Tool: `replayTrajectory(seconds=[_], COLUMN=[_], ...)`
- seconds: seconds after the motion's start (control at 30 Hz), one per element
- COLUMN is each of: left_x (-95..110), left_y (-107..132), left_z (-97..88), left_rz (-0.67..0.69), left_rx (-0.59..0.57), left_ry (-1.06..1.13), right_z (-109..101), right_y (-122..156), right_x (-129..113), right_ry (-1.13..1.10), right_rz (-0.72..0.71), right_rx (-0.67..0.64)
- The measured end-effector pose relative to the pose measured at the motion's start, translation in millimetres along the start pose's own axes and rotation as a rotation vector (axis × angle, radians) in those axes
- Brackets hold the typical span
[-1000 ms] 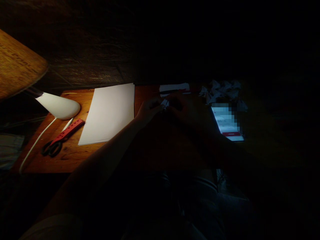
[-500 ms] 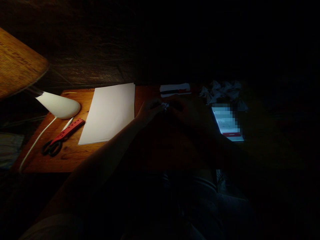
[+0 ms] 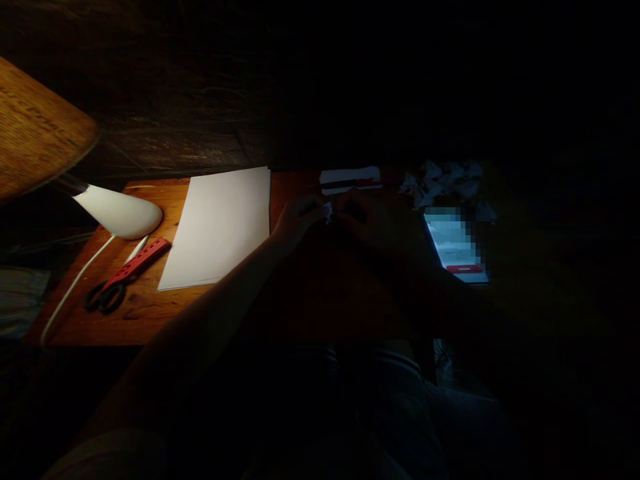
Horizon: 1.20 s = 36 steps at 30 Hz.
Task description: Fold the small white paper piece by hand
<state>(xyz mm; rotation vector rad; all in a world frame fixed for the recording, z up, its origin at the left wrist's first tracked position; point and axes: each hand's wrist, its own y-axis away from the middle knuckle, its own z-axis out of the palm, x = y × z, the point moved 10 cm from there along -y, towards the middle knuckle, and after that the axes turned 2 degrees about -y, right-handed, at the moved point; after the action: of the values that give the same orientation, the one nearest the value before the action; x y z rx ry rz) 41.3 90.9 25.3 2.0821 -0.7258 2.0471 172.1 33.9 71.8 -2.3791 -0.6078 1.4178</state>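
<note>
A small piece of folded white paper (image 3: 328,211) is held above the middle of the wooden table. My left hand (image 3: 296,219) pinches it from the left between thumb and fingers. On its other side my right hand (image 3: 367,219) is in deep shadow, its fingers bent and closed at the paper's edge. Just behind the hands lie white paper strips (image 3: 345,176) with a slim black and red tool (image 3: 356,183) across them; its kind is too dark to tell. Several crumpled or folded white paper pieces (image 3: 443,181) lie at the back right.
A stack of white sheets (image 3: 220,227) lies left of my hands. Further left are red scissors (image 3: 134,263) with black handles, a white lamp base (image 3: 120,212) with its cord, and a wood-look lampshade (image 3: 40,130). A lit phone (image 3: 453,257) lies right, on the dim table (image 3: 145,327).
The paper piece has turned slightly between my fingers and shows a narrower, more upright shape. My hands have barely shifted, and the things on the table stay put.
</note>
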Motion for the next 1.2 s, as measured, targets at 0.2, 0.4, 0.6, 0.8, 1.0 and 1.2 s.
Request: replayTrajectory(seconds=[0.2,0.4,0.6,0.8,1.0,1.2], left_x=[0.1,-4.1,-4.9,-3.2,-1.1,-2.3], left_y=[0.4,-0.2,1.6,0.3,0.8,0.3], left_z=[1.3,-0.3,0.9,-0.2,0.9,1.7], left_rz=[-0.01,-0.042,-0.084,-0.063,-0.054,-0.058], left_rx=[-0.002,0.012,-0.004,0.009,0.006,-0.011], left_ry=[0.022,0.048,0.053,0.051,0.035,0.017], right_z=[3.4,4.4,6.0,9.8,7.4,5.7], right_y=[-0.2,0.4,0.0,0.8,0.7,-0.2], right_x=[3.3,3.4,4.0,5.4,0.2,-2.6], right_ry=[-0.066,-0.064,-0.092,-0.118,-0.071,0.009], right_rz=[-0.012,-0.022,-0.041,-0.06,-0.061,-0.063], right_rx=[-0.022,-0.045,-0.045,-0.055,-0.053,-0.044])
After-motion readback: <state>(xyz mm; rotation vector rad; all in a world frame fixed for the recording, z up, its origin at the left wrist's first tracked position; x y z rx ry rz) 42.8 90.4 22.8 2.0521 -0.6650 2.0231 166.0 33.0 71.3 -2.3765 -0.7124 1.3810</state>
